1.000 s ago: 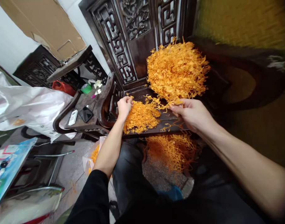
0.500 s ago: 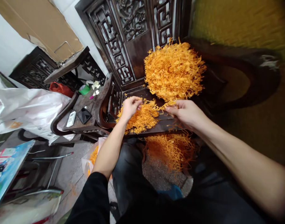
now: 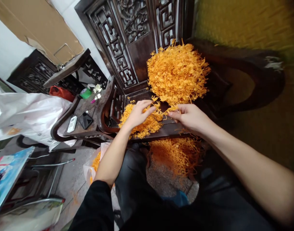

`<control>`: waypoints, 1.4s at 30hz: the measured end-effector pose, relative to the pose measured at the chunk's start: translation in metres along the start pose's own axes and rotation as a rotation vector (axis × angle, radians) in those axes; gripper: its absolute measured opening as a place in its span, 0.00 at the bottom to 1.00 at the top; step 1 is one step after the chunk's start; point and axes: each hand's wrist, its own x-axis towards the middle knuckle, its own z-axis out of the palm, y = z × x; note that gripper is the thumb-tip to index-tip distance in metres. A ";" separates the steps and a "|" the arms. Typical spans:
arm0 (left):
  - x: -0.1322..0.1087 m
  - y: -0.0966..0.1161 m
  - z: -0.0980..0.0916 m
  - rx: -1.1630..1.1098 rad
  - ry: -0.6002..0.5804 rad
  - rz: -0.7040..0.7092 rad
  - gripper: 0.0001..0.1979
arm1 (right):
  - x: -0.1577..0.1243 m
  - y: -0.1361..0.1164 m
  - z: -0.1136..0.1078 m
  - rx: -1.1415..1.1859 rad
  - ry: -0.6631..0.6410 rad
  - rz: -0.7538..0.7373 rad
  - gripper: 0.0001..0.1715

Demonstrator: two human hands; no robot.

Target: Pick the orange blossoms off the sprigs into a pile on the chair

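Observation:
My right hand (image 3: 189, 116) pinches a thin bunch of orange flower-tipped strands (image 3: 169, 110) between thumb and fingers. The strands' frilly ends point toward my left hand (image 3: 141, 113), whose thumb and fingers are apart close beside those ends. Beneath my left hand spreads a low heap of orange frilly pieces (image 3: 147, 126), partly hidden by that hand. Behind both hands stands a big, rounded pile of the same orange strands (image 3: 178, 73). Whether the left fingertips touch the strand ends, I cannot tell.
The dark carved wooden chair (image 3: 139, 51) has a high back. More orange strands (image 3: 175, 155) lie below its seat edge. To the left, a side table (image 3: 91, 110) bears a black phone (image 3: 86, 120), a white remote (image 3: 72, 124) and green tape (image 3: 85, 93). A plastic bag (image 3: 89, 168) holds orange pieces.
My left hand has shifted slightly right, toward the strand ends, and its fingers have spread from a pinch. The right hand keeps its pinch at nearly the same place.

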 end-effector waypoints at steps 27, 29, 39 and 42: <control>0.001 -0.058 0.004 0.062 0.204 -0.583 0.11 | 0.003 0.002 0.000 -0.137 -0.002 0.085 0.18; 0.002 -0.055 0.003 0.118 0.180 -0.559 0.11 | 0.004 0.000 0.000 -0.149 -0.006 0.075 0.19; -0.009 0.016 0.006 0.012 0.116 0.196 0.13 | 0.007 -0.006 0.011 -0.237 0.014 0.031 0.15; -0.009 0.026 0.010 -0.018 0.229 0.226 0.10 | 0.008 -0.016 0.013 -0.363 0.068 -0.004 0.11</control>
